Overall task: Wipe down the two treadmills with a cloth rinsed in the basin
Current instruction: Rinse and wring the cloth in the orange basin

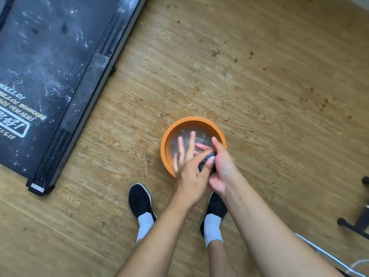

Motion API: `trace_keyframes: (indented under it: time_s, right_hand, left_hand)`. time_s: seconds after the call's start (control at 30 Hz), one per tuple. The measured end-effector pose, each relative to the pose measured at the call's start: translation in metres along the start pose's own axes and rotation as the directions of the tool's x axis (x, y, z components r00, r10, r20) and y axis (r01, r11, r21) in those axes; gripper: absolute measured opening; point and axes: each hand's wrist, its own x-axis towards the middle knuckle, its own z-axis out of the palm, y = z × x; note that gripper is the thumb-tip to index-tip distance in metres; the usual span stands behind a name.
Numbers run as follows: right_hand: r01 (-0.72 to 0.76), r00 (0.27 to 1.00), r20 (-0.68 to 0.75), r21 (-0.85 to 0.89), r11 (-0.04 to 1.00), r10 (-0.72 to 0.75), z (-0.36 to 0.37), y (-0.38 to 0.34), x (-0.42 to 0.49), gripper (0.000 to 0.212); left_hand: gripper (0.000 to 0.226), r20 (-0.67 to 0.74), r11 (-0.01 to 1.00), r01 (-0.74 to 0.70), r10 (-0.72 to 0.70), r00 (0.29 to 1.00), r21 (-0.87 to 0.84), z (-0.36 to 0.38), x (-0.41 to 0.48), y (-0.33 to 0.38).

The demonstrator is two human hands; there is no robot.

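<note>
An orange basin (166, 148) with water in it stands on the wooden floor just ahead of my feet. Over its near side I hold a dark, bunched-up cloth (207, 158) between both hands. My right hand (221, 166) is closed around the cloth. My left hand (189, 166) presses against it with the thumb, its fingers spread and blurred above the water. One black treadmill (46, 76) lies at the left, its belt streaked with pale dust and printed with white lettering. No second treadmill shows in view.
My black shoes (139, 198) with white socks stand on the floor close behind the basin. Dark equipment legs (357, 222) and a metal bar (327, 254) sit at the right edge. Small brown spots dot the floor at the upper right.
</note>
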Motion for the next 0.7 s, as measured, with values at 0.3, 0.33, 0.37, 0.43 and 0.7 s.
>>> trace_keyframes:
  time_s: [0.3, 0.33, 0.37, 0.43, 0.7]
  right_hand:
    - [0.288, 0.94, 0.013, -0.563, 0.775, -0.34, 0.004, 0.009, 0.001, 0.059]
    - [0.292, 0.937, 0.011, -0.571, 0.767, -0.348, 0.006, 0.008, 0.004, 0.058]
    - [0.294, 0.934, 0.008, -0.588, 0.753, -0.358, 0.007, 0.008, 0.006, 0.057]
    - [0.302, 0.929, 0.023, -0.624, 0.721, -0.37, 0.011, 0.011, 0.01, 0.056]
    - [0.321, 0.933, 0.074, -0.607, 0.727, -0.351, 0.018, 0.012, -0.031, 0.053]
  left_hand:
    - [0.061, -0.089, 0.927, 0.124, -0.165, 0.982, -0.355, -0.039, -0.016, -0.034]
    - [0.062, -0.115, 0.915, 0.152, -0.208, 0.971, -0.373, -0.045, -0.022, -0.038]
    - [0.061, -0.111, 0.91, 0.189, -0.245, 0.963, -0.368, -0.051, -0.029, -0.04]
    - [0.057, -0.059, 0.907, 0.27, -0.304, 0.951, -0.323, -0.057, -0.042, -0.05]
    - [0.057, 0.007, 0.909, 0.368, -0.374, 0.928, -0.195, -0.062, -0.078, -0.054]
